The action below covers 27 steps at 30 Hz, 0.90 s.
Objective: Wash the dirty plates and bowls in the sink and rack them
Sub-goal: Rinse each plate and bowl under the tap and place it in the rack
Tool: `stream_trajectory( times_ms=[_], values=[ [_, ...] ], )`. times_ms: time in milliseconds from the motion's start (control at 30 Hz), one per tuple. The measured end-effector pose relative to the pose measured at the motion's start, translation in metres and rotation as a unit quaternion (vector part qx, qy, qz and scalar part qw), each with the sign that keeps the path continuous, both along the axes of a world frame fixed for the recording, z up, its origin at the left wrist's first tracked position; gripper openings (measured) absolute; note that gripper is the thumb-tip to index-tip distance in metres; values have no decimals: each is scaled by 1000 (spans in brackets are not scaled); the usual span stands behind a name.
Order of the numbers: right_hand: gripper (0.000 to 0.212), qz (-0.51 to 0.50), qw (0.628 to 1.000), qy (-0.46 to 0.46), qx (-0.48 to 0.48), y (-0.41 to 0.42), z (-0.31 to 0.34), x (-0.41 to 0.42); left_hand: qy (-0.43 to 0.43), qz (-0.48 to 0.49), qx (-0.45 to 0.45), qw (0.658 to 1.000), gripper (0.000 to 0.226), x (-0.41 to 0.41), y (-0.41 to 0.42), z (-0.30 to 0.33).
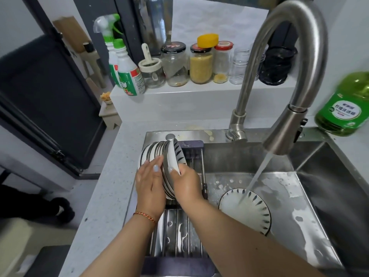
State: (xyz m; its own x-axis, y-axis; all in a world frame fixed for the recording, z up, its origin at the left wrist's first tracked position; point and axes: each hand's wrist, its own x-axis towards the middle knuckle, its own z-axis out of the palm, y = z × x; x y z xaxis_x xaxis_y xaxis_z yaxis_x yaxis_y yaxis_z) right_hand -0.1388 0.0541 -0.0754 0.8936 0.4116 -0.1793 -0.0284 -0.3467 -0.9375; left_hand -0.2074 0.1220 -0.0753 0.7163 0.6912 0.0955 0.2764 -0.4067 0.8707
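Observation:
Several white dishes with black dash rims stand on edge in a row (153,150) on the roll-up rack (177,232) over the left part of the sink. My right hand (186,183) grips the rim of the nearest bowl (175,154), thumb on its inner face, at the right end of the row. My left hand (148,180) lies flat against the left side of the stack, fingers straight. One more plate (245,210) leans in the steel sink basin (311,196), and water from the tap (279,140) runs onto it.
A green dish-soap bottle (345,104) stands on the sink's far right corner. Jars (200,64), spray bottles (123,70) and a black bag line the ledge behind. Grey countertop (107,186) runs along the left. Soap foam patches lie on the basin floor.

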Motion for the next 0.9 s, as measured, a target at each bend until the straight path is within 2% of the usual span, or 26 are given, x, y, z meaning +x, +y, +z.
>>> stream_trajectory(
  times_ms=[167,267,367,467,567,667,733,833,900],
  values=[
    [36,39,999,2,-16,7,-2,5,-1,10,-3,1000,67,4,-4,2],
    [36,72,997,23,-22,5,-3,6,-1,16,-4,1000,74,4,-4,1],
    [27,109,992,68,0,3,-1,6,2,17,7,1000,72,4,-3,0],
    [35,139,987,74,-8,0,-1,6,2,23,9,1000,77,5,-3,1],
    [44,152,986,65,25,-15,0,4,-5,42,23,999,78,5,-10,5],
    [36,117,992,8,36,-52,-6,-1,-27,42,103,993,61,7,-31,6],
    [25,84,996,-19,28,-84,-14,-1,-27,1,166,986,60,9,-50,-1],
    [14,27,999,20,-32,-133,-29,9,2,-82,181,980,65,11,-79,-21],
    [13,4,994,50,-101,-165,-43,22,38,-117,171,978,58,9,-99,-34]
  ],
)
